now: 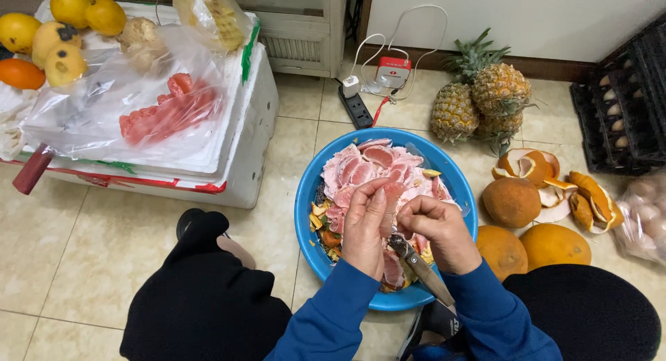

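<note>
Over the blue basin (305, 208), so scraps drop in, the left hand (364, 225) pinches a pink pomelo segment (390, 201) while the right hand (437, 232), fingers closed, tucks a knife (420, 267) and peels its membrane.

Blue basin (305, 194): near rim covered by both sleeves, much of the inside buried under pink fruit pieces. Pink segment (390, 201) between the two hands: mostly masked by fingers (368, 194), grip not readable. Knife (420, 267): blade tip lost under the right hand (437, 232), handle end running into the sleeve. Left hand (364, 229): palm side turned away. Black crates (621, 104): cut by the right edge, contents too small to tell. Clear bag (645, 215) (pale round things inside): also cut off there, blurred. Yellow fruits (69, 7) top left: clipped by the frame. Red handle (31, 168): far end hidden under plastic.
</note>
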